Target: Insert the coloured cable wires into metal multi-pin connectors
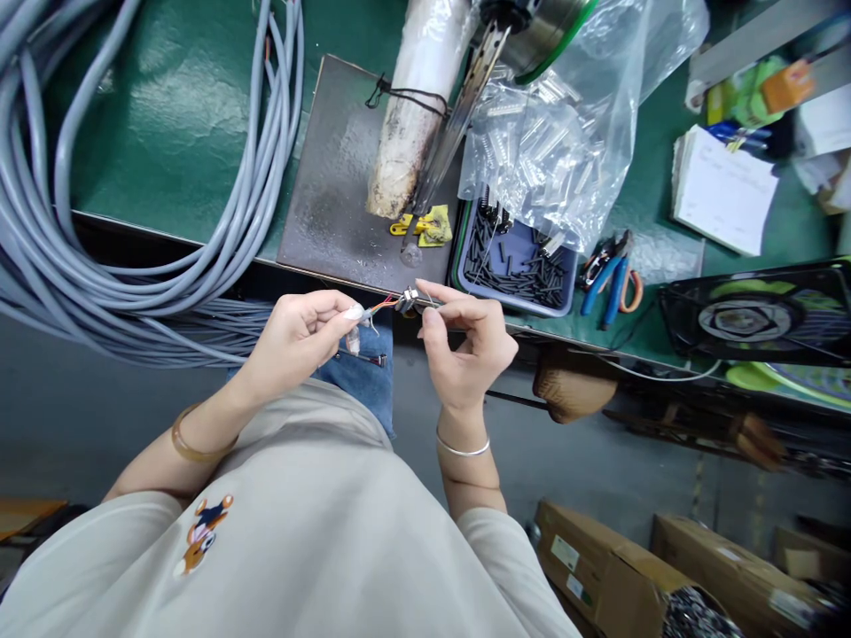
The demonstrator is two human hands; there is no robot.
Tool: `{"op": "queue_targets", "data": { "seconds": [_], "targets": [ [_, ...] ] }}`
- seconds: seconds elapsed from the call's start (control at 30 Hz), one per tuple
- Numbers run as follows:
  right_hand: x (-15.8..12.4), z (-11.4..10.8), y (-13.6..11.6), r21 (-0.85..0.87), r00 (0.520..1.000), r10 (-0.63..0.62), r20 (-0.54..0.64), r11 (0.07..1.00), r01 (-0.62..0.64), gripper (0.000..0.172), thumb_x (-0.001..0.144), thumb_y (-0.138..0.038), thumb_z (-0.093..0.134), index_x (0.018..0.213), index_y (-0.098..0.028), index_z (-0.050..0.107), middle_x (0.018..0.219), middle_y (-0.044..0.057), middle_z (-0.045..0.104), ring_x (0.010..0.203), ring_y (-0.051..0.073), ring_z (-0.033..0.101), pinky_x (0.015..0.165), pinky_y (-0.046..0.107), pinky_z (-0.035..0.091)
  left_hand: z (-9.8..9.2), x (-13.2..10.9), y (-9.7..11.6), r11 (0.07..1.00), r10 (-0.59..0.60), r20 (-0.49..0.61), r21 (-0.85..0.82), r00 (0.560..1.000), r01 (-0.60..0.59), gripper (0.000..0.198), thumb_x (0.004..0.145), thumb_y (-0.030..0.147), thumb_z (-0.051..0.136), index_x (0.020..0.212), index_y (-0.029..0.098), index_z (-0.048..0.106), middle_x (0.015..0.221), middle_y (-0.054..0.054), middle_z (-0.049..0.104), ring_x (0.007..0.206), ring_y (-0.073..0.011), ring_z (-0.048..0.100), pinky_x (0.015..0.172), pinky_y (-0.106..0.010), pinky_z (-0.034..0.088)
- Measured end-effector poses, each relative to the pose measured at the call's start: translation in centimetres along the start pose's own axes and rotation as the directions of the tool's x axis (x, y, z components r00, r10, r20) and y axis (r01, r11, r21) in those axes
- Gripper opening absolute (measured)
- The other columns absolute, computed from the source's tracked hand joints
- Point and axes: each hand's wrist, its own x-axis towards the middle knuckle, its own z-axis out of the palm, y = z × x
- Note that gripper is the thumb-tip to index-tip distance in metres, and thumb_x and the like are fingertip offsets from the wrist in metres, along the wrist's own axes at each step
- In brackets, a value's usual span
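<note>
I have the left hand (306,338) pinching a cable end (365,316), thin wires (381,306) running to the connector (406,299) the right hand (467,341) grips, near side of the bench (179,115); tugging could snap one, and straying far could meet a possibly hot soldering iron (452,142)

Location type: workshop. Indicators: a green workbench (166,97) spans 10 to 3 o'clock, carrying coiled cable (230,244) at 10, a parts tray (572,279) at 2 and pliers (615,288) at 3; cardboard boxes (591,554) stand at 4.
</note>
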Motion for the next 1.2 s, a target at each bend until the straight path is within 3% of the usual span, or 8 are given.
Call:
{"op": "queue_targets", "data": {
  "seconds": [0.13, 0.3, 0.7, 0.8, 0.93, 1.07, 1.2],
  "targets": [
    [0.4, 0.2, -0.5, 0.045, 0.996, 0.075, 0.056, 0.996, -0.077, 0.01, 0.093, -0.023, 0.066, 0.086, -0.024, 0.058, 0.091, -0.002, 0.078, 0.059, 0.008, 0.062, 0.049, 0.023, 0.046, -0.2, 0.1, 0.0, 1.0, -0.02, 0.036, -0.011, 0.999, 0.021, 0.029, 0.089, 0.038, 0.069, 0.075, 0.014, 0.068, 0.055, -0.001, 0.063, 0.038, -0.004, 0.039, 0.037, -0.017, 0.028],
    [0.9, 0.3, -0.8, 0.067, 0.979, 0.188, 0.075, 0.979, -0.193, 0.013, 0.091, -0.023, 0.068, 0.083, -0.023, 0.059, 0.064, -0.009, 0.058, 0.05, 0.005, 0.048, 0.046, 0.02, 0.036, -0.3, 0.1, 0.0, 0.998, -0.059, 0.072, -0.021, 0.996, 0.061, 0.032, 0.088, 0.041, 0.072, 0.075, 0.013, 0.069, 0.056, -0.002, 0.064, 0.038, -0.0037, 0.039, 0.037, -0.018, 0.027],
    [1.1, 0.2, -1.1, 0.07, 0.971, 0.213, 0.111, 0.973, -0.222, 0.019, 0.091, -0.024, 0.068, 0.078, -0.023, 0.055, 0.057, -0.011, 0.049, 0.047, 0.004, 0.041, 0.045, 0.019, 0.032, -0.7, 0.1, -0.5, 0.998, -0.068, 0.106, 0.011, 0.992, 0.067, 0.03, 0.093, 0.034, 0.065, 0.074, 0.012, 0.068, 0.055, 0.0, 0.061, 0.039, -0.0017, 0.039, 0.037, -0.014, 0.027],
    [1.0, 0.1, -0.9, 0.04, 0.981, 0.172, 0.093, 0.983, -0.177, 0.015, 0.092, -0.024, 0.066, 0.081, -0.023, 0.057, 0.065, -0.008, 0.06, 0.05, 0.005, 0.047, 0.047, 0.019, 0.038, -0.5, 0.1, -0.5, 0.998, -0.058, 0.085, 0.005, 0.995, 0.058, 0.026, 0.091, 0.033, 0.067, 0.075, 0.013, 0.067, 0.057, 0.0, 0.063, 0.039, -0.0018, 0.041, 0.037, -0.013, 0.029],
    [1.0, -0.3, -0.5, 0.036, 0.995, 0.038, 0.089, 0.999, -0.041, 0.01, 0.094, -0.022, 0.063, 0.086, -0.022, 0.058, 0.096, 0.0, 0.076, 0.065, 0.008, 0.064, 0.056, 0.022, 0.051, 0.0, 0.3, -0.8, 0.996, -0.081, 0.055, -0.023, 0.995, 0.083, 0.018, 0.086, 0.03, 0.072, 0.082, 0.013, 0.067, 0.064, 0.0, 0.068, 0.041, -0.0024, 0.045, 0.037, -0.012, 0.034],
    [1.3, -0.4, -0.2, -0.013, 0.978, -0.109, 0.178, 0.994, 0.113, 0.012, 0.091, -0.013, 0.067, 0.086, -0.022, 0.06, 0.095, 0.002, 0.078, 0.082, 0.012, 0.074, 0.069, 0.024, 0.059, 0.4, 0.4, -1.4, 0.996, -0.058, 0.006, -0.065, 0.998, 0.058, 0.016, 0.084, 0.026, 0.073, 0.086, 0.013, 0.064, 0.069, 0.0, 0.069, 0.041, -0.0014, 0.044, 0.036, -0.012, 0.035],
    [1.3, 0.2, 0.1, -0.134, 0.95, -0.283, 0.134, 0.944, 0.3, 0.017, 0.088, -0.006, 0.068, 0.09, -0.021, 0.062, 0.097, 0.005, 0.08, 0.089, 0.014, 0.077, 0.077, 0.025, 0.062, 0.7, 0.9, -2.1, 0.993, 0.018, -0.069, -0.112, 0.997, -0.025, 0.024, 0.081, 0.021, 0.074, 0.1, 0.016, 0.061, 0.064, 0.004, 0.066, 0.042, -0.0034, 0.048, 0.039, -0.013, 0.039]
  ]
}}
